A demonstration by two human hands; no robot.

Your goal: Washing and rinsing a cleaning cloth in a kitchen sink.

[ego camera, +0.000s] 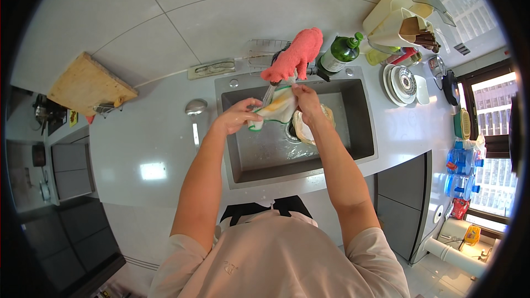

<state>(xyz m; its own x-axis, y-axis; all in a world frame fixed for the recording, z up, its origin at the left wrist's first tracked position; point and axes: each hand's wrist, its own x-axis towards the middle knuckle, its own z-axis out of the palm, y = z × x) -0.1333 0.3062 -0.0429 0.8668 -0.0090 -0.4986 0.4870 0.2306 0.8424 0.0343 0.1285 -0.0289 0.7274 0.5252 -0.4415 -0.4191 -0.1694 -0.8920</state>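
Note:
Over the sink (265,167), a white dishcloth (279,107) with a green edge and a yellow patch is stretched between my two hands. My left hand (240,116) pinches its lower left end. My right hand (307,98) grips its upper right part. Water runs from the faucet (273,84) onto the cloth near my left hand. A pink cloth (296,56) hangs draped over the faucet and hides most of it. Below my right forearm a pale dish (304,130) lies in the sink beside the drain, partly hidden.
A ladle (196,109) lies left of the sink. Behind it stand a wire rack (258,56) and a green pump bottle (339,54). Stacked plates (401,85) and a utensil holder (397,29) are at the right. A wooden cutting board (89,85) leans at the left.

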